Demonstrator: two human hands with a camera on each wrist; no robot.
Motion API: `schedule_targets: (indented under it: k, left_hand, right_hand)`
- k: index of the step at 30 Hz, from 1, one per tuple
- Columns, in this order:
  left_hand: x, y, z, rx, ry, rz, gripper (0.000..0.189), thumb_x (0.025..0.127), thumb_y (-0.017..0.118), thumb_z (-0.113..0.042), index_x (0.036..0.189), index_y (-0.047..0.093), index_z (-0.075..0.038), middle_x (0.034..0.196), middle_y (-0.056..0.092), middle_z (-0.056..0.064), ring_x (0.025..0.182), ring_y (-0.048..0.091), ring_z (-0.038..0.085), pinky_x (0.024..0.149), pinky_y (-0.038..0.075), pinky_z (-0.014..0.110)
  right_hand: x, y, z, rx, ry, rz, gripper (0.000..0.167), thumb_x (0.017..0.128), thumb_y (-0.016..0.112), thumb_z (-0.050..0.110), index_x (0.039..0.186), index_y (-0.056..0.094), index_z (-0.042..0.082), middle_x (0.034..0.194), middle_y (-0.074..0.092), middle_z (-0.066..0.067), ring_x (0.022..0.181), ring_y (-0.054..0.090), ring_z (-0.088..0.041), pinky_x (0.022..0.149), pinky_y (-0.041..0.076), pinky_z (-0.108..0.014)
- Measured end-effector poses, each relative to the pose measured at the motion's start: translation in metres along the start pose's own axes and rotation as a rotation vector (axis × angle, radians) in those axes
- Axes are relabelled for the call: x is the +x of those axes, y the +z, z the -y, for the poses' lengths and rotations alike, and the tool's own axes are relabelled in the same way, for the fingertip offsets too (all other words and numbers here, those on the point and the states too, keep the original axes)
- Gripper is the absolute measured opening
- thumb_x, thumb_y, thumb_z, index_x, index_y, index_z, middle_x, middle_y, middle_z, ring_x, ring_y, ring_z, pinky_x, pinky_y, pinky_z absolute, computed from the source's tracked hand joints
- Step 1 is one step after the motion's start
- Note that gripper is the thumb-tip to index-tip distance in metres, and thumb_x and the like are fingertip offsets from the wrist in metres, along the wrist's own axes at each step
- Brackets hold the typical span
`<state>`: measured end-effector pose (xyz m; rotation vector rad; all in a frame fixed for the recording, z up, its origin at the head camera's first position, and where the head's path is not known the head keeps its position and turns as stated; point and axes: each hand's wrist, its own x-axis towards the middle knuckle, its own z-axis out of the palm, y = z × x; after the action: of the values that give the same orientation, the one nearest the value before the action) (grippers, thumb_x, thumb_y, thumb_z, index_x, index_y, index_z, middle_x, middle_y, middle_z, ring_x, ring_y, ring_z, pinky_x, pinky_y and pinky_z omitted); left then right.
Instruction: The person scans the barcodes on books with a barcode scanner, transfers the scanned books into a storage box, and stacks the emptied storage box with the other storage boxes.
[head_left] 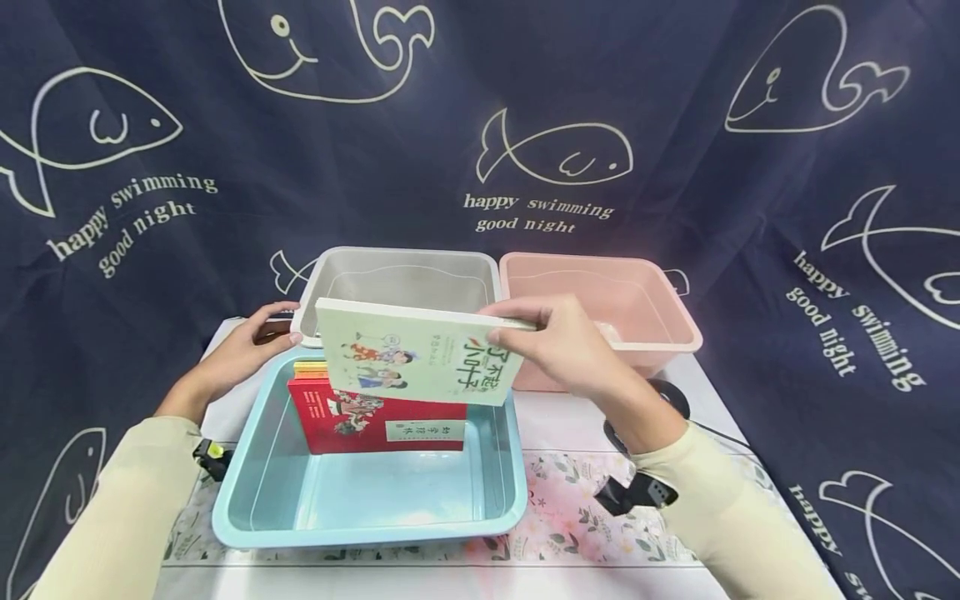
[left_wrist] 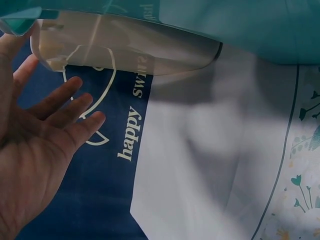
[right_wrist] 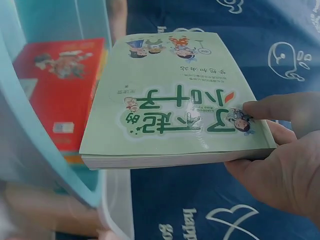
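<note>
A pale green book (head_left: 412, 354) with cartoon children on its cover is held above the back of the blue bin (head_left: 375, 533). My right hand (head_left: 566, 342) pinches it at one end, the thumb on one side and fingers on the other, as the right wrist view (right_wrist: 170, 105) also shows. Inside the blue bin a red book (head_left: 360, 425) stands on its edge, with yellow and orange book edges (head_left: 309, 367) behind it. My left hand (head_left: 243, 350) is at the bin's back left corner, several fingers spread loosely; the exact contact with the rim is unclear.
Behind the blue bin stands a grey-white bin (head_left: 405, 275), with a pink bin (head_left: 600, 283) to its right. A round black object (head_left: 670, 398) with a cable lies by the pink bin. A dark curtain (head_left: 420, 167) hangs behind the table (head_left: 585, 558).
</note>
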<state>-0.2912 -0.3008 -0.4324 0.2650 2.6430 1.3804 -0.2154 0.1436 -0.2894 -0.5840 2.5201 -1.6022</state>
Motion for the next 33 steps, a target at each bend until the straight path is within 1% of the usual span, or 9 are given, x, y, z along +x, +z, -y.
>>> schedule_targets:
  k: [6,8,12,15,19,22,28,30,33]
  left_hand:
    - [0.000,0.000,-0.001,-0.001,-0.006,0.005,0.077,0.103,0.062,-0.044,0.164,0.021,-0.020,0.160,0.039,0.029,0.142,0.044,0.051,0.110,0.042,0.068]
    - [0.000,0.000,-0.002,0.000,-0.008,0.006,0.078,0.103,0.062,-0.045,0.164,0.021,-0.021,0.160,0.038,0.029,0.142,0.044,0.051,0.110,0.042,0.068]
    - [0.000,-0.001,-0.002,0.000,-0.009,0.006,0.078,0.103,0.062,-0.045,0.164,0.021,-0.022,0.160,0.038,0.028,0.142,0.044,0.051,0.110,0.042,0.068]
    - [0.001,-0.001,-0.001,0.000,-0.007,0.010,0.078,0.103,0.062,-0.045,0.164,0.020,-0.022,0.160,0.038,0.028,0.142,0.044,0.051,0.110,0.042,0.068]
    - [0.001,-0.001,0.001,0.008,-0.009,0.011,0.078,0.103,0.062,-0.045,0.164,0.020,-0.022,0.160,0.038,0.028,0.141,0.045,0.051,0.109,0.043,0.069]
    - [0.000,-0.002,0.001,0.012,-0.012,0.008,0.078,0.103,0.062,-0.045,0.164,0.020,-0.022,0.160,0.038,0.028,0.141,0.045,0.052,0.109,0.043,0.068]
    - [-0.001,-0.001,-0.001,0.016,-0.016,0.004,0.078,0.103,0.062,-0.046,0.164,0.020,-0.022,0.160,0.038,0.029,0.141,0.045,0.052,0.109,0.043,0.069]
    - [-0.001,-0.001,-0.002,0.015,-0.016,0.005,0.078,0.103,0.062,-0.045,0.164,0.020,-0.022,0.160,0.038,0.029,0.141,0.044,0.052,0.109,0.043,0.069]
    - [0.000,0.000,-0.003,0.018,-0.017,0.006,0.078,0.103,0.062,-0.045,0.164,0.020,-0.022,0.160,0.038,0.029,0.141,0.045,0.052,0.109,0.044,0.068]
  right_hand:
    - [-0.015,-0.026,0.000,-0.053,0.039,-0.063,0.027,0.093,0.073,0.010,0.118,0.078,0.018,0.102,0.082,-0.002,0.094,0.080,-0.018,0.092,0.060,-0.028]
    - [-0.021,-0.035,-0.002,-0.083,0.031,-0.092,0.025,0.093,0.074,0.011,0.116,0.079,0.018,0.100,0.082,-0.001,0.093,0.080,-0.016,0.091,0.059,-0.025]
    - [-0.035,-0.050,-0.007,-0.119,0.012,-0.145,0.021,0.095,0.074,0.013,0.115,0.078,0.013,0.098,0.082,-0.003,0.091,0.080,-0.015,0.085,0.060,-0.022]
    - [-0.049,-0.060,-0.009,-0.151,0.032,-0.191,0.021,0.095,0.075,0.017,0.115,0.078,0.013,0.095,0.082,-0.002,0.088,0.080,-0.014,0.082,0.060,-0.020]
    - [-0.064,-0.071,-0.016,-0.131,0.050,-0.216,0.022,0.095,0.074,0.014,0.116,0.077,0.007,0.092,0.082,-0.002,0.081,0.080,-0.020,0.072,0.064,-0.030]
    - [-0.074,-0.077,-0.024,-0.118,0.077,-0.221,0.024,0.096,0.073,0.012,0.118,0.076,0.004,0.091,0.082,-0.001,0.081,0.080,-0.023,0.071,0.065,-0.033]
    - [-0.094,-0.088,-0.036,-0.239,0.132,-0.285,0.026,0.095,0.076,0.020,0.119,0.077,0.009,0.090,0.082,0.006,0.084,0.080,-0.013,0.079,0.057,-0.014]
    - [-0.102,-0.092,-0.041,-0.254,0.141,-0.308,0.027,0.095,0.076,0.021,0.120,0.077,0.010,0.091,0.082,0.008,0.085,0.079,-0.010,0.081,0.054,-0.011]
    - [-0.115,-0.097,-0.051,-0.252,0.156,-0.343,0.029,0.095,0.077,0.020,0.122,0.077,0.009,0.093,0.081,0.012,0.086,0.078,-0.005,0.079,0.054,-0.011]
